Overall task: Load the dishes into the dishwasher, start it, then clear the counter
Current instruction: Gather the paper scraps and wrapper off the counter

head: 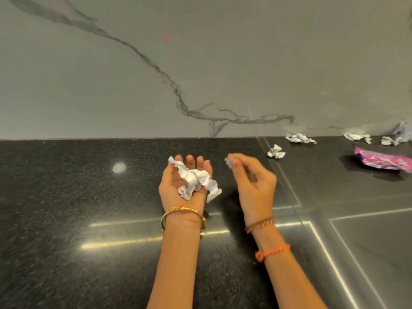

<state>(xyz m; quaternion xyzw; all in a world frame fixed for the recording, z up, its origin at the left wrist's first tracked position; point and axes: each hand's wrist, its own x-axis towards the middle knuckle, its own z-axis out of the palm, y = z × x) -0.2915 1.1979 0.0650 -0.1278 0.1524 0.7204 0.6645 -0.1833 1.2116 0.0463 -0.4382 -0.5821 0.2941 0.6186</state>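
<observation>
Both forearms reach up from the 6 o'clock edge over the black speckled counter (66,197). On the left wrist sits a gold bangle (183,216); the right carries a brown thread (259,224) and, lower down the arm, an orange braided band (272,253).

Palm up, the left hand (185,186) cups a heap of crumpled white paper (196,180), fingers loosely spread beneath it, one corner of the paper hanging off the palm's edge. Just beside it at 3 o'clock, the right hand (254,179) has its fingers curled, pinching a small white scrap (229,162) at the fingertips; the hand is blurred.

Farther out toward 2 o'clock, more crumpled paper lies on the counter: one wad (276,151) nearest the hands, another (299,138) against the wall, and two more (357,137) (390,140) near the right edge. A pink and purple wrapper (383,161) lies at 3 o'clock. Behind the counter rises a grey wall (111,85) with dark veining.
</observation>
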